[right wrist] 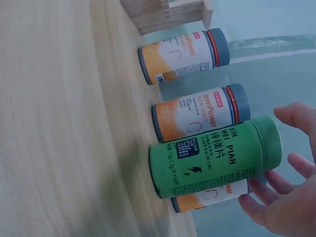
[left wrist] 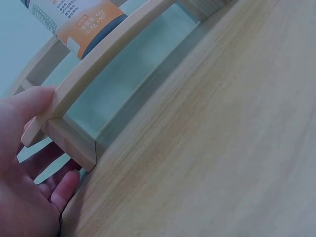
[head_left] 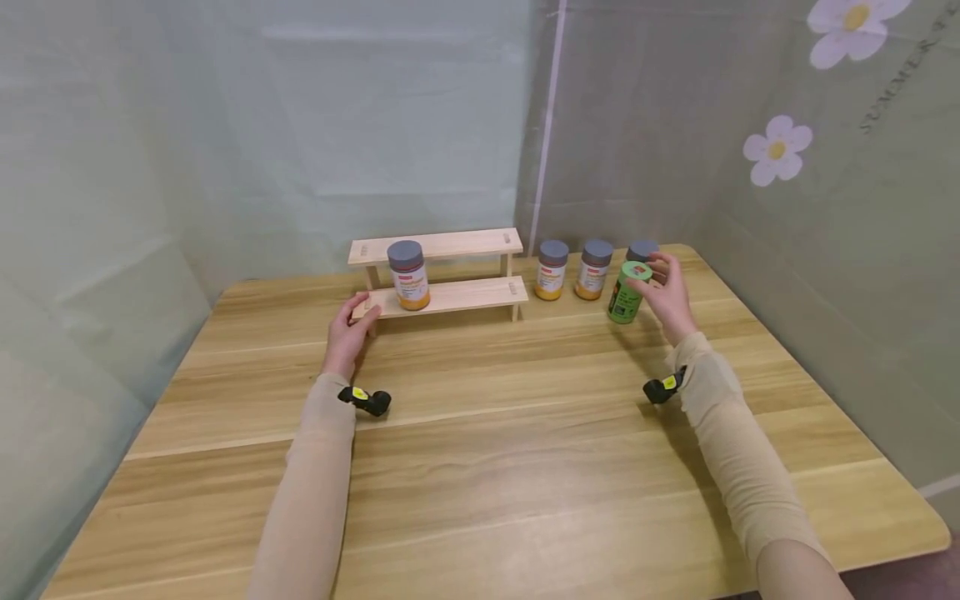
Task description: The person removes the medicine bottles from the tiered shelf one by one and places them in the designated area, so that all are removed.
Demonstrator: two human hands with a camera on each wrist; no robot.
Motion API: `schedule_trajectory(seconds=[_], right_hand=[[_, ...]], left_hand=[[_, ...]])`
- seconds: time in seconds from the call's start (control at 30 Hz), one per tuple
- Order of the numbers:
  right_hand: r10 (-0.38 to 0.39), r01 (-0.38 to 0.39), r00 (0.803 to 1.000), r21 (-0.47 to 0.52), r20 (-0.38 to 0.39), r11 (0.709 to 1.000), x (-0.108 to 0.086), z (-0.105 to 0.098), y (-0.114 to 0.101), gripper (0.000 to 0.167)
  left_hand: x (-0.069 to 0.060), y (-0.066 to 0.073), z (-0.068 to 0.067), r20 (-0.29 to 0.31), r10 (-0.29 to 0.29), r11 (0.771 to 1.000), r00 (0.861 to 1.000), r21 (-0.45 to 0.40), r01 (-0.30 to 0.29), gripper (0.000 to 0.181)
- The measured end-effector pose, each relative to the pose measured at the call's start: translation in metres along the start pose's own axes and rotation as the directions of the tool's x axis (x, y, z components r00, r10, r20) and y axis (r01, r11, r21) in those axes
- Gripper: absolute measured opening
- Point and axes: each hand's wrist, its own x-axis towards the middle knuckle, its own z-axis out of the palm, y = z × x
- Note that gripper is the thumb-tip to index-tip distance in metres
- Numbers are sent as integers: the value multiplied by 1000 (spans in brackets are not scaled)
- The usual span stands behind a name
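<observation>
My left hand point(head_left: 347, 340) grips the left end of a two-tier wooden rack point(head_left: 472, 293). In the left wrist view, its thumb point(left wrist: 37, 98) lies on the lower board while the other fingers reach beneath and behind the leg. One dark-capped supplement bottle point(head_left: 410, 279) stands on that lower board. At the right, my right hand point(head_left: 671, 302) is at the cap of a green supplement bottle point(right wrist: 212, 158), upright on the table. Its thumb point(right wrist: 294, 116) stands apart from the cap; the other fingers are close by the cap's far side.
Right of the rack, three dark-capped bottles stand in a row: one nearest the rack point(head_left: 551, 273), a middle one point(head_left: 593, 273), and one point(head_left: 642, 248) partly hidden behind the green bottle. Cloth curtains point(head_left: 420, 125) hang behind the wooden table point(head_left: 487, 467).
</observation>
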Motion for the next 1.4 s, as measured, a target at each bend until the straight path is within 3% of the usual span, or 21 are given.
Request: schedule_trajectory(seconds=[0.2, 0.6, 1.03, 1.4], right_hand=[[-30, 30, 999, 33, -24, 999, 0, 3, -8, 66], [-154, 154, 988, 12, -22, 988, 0, 20, -35, 61], [-177, 177, 982, 8, 62, 984, -2, 52, -39, 61], [-192, 184, 979, 108, 68, 977, -3, 74, -36, 57]], left_hand=[[-2, 1, -5, -5, 27, 1000, 1000, -8, -27, 58], [1, 6, -5, -23, -17, 1000, 1000, -2, 17, 55], [2, 6, -4, -24, -16, 1000, 1000, 3, 16, 55], [-1, 1, 0, -17, -25, 1000, 1000, -2, 25, 55]])
